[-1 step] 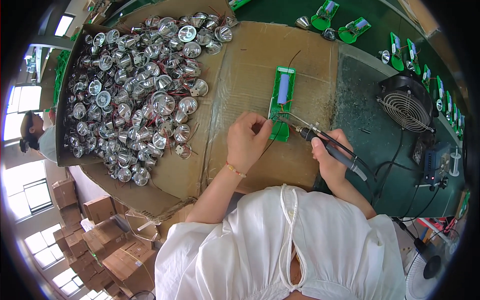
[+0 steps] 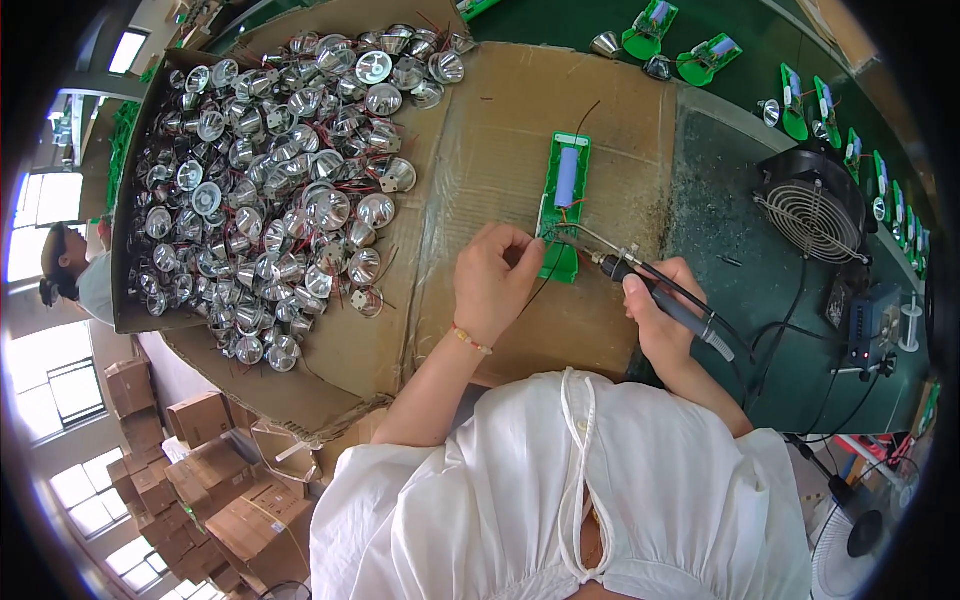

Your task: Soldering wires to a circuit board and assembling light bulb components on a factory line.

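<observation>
**Mia:** What do you see from the head camera?

**Ben:** A long green case [image 2: 563, 205] lies on a flat piece of brown cardboard [image 2: 490, 130]. A blue battery [image 2: 567, 177] sits inside it, near the far end.

**Mia:** What is the left hand [image 2: 492, 283] doing?

**Ben:** It is curled up, with the fingertips pinched together at the near end of the green case. It looks like it holds a thin wire there, but the wire is too small to be sure.

**Mia:** And the right hand [image 2: 662, 318]?

**Ben:** It is closed tight around a soldering iron [image 2: 648, 289] with a dark handle. The metal tip points at the green case, right beside the left fingers.

**Mia:** What else is there?

**Ben:** A big pile of shiny silver cups with red wires [image 2: 280, 190] fills the left side. A little black fan [image 2: 812, 205] stands on the green mat [image 2: 740, 160] to the right. More green cases [image 2: 700, 62] lie far off at the top.
</observation>
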Tool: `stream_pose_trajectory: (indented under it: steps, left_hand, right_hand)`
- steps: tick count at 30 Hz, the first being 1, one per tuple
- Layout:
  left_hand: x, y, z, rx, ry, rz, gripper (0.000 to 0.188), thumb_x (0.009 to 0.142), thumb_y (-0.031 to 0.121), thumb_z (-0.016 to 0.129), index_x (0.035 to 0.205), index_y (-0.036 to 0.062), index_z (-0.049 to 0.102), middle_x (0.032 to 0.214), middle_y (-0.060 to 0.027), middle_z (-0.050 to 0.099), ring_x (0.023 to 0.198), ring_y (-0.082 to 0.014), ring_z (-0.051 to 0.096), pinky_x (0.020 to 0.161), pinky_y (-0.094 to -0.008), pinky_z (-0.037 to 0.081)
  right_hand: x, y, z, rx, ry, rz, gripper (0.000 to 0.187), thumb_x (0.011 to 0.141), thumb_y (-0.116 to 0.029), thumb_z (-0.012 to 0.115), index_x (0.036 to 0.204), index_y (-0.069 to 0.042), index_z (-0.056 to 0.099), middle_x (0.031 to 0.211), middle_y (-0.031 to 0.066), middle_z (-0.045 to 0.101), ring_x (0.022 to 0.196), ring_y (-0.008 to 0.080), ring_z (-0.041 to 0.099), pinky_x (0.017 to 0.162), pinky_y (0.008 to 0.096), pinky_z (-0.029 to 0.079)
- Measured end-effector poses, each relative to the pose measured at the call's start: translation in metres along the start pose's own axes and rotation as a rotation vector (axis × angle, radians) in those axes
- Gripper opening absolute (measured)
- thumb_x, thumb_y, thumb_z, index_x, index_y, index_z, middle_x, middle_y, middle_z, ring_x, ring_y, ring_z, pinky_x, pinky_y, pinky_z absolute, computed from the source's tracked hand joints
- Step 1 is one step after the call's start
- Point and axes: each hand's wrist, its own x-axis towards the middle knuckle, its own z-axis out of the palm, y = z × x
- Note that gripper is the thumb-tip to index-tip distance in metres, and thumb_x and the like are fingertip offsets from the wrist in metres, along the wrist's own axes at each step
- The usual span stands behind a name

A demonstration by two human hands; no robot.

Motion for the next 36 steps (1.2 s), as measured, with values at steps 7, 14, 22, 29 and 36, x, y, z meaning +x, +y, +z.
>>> stream_pose_trajectory:
  steps: [7, 14, 22, 29, 36]
  left_hand:
    - [0.003, 0.001, 0.001, 0.01, -0.011, 0.018, 0.014, 0.076, 0.013, 0.064, 0.07, 0.0012, 0.06, 0.069, -0.0098, 0.056, 0.057, -0.0199, 0.057, 0.054, -0.0301, 0.044]
    - [0.0, 0.001, 0.0, 0.0, -0.02, 0.011, 0.014, 0.076, 0.012, 0.064, 0.07, 0.0006, 0.06, 0.069, -0.0095, 0.056, 0.057, -0.019, 0.056, 0.054, -0.0298, 0.044]
    - [0.001, 0.001, 0.0, -0.012, -0.027, -0.008, 0.014, 0.076, 0.012, 0.064, 0.07, 0.0006, 0.06, 0.068, -0.0096, 0.056, 0.057, -0.0188, 0.057, 0.054, -0.0296, 0.044]
    - [0.002, -0.001, 0.001, 0.021, -0.026, -0.026, 0.015, 0.076, 0.014, 0.065, 0.069, 0.0009, 0.06, 0.068, -0.01, 0.057, 0.057, -0.0191, 0.057, 0.054, -0.0297, 0.045]
    - [0.004, 0.005, 0.0, 0.048, -0.02, -0.041, 0.015, 0.074, 0.016, 0.066, 0.07, 0.0023, 0.061, 0.07, -0.0103, 0.06, 0.057, -0.0198, 0.059, 0.055, -0.0307, 0.046]
  right_hand:
    - [-0.004, -0.009, 0.001, 0.223, 0.116, 0.145, 0.017, 0.08, -0.011, 0.066, 0.08, -0.003, 0.052, 0.06, 0.0026, 0.057, 0.052, 0.0051, 0.051, 0.047, 0.0199, 0.04]
    - [-0.004, 0.001, -0.001, 0.067, 0.034, 0.105, 0.014, 0.082, -0.009, 0.062, 0.082, -0.003, 0.049, 0.06, 0.005, 0.055, 0.049, 0.0074, 0.05, 0.046, 0.0207, 0.041]
    - [-0.005, -0.007, 0.002, 0.091, 0.05, 0.079, 0.015, 0.081, -0.009, 0.063, 0.081, -0.002, 0.05, 0.06, 0.0051, 0.055, 0.049, 0.0076, 0.05, 0.046, 0.0208, 0.042]
    - [-0.008, -0.005, -0.013, 0.232, 0.137, 0.147, 0.018, 0.08, -0.01, 0.065, 0.084, -0.002, 0.05, 0.064, 0.0045, 0.056, 0.053, 0.0069, 0.052, 0.049, 0.0201, 0.043]
    - [-0.009, 0.002, -0.032, 0.183, 0.181, 0.129, 0.017, 0.08, -0.009, 0.065, 0.085, -0.001, 0.051, 0.066, 0.0054, 0.057, 0.054, 0.0079, 0.052, 0.051, 0.0215, 0.043]
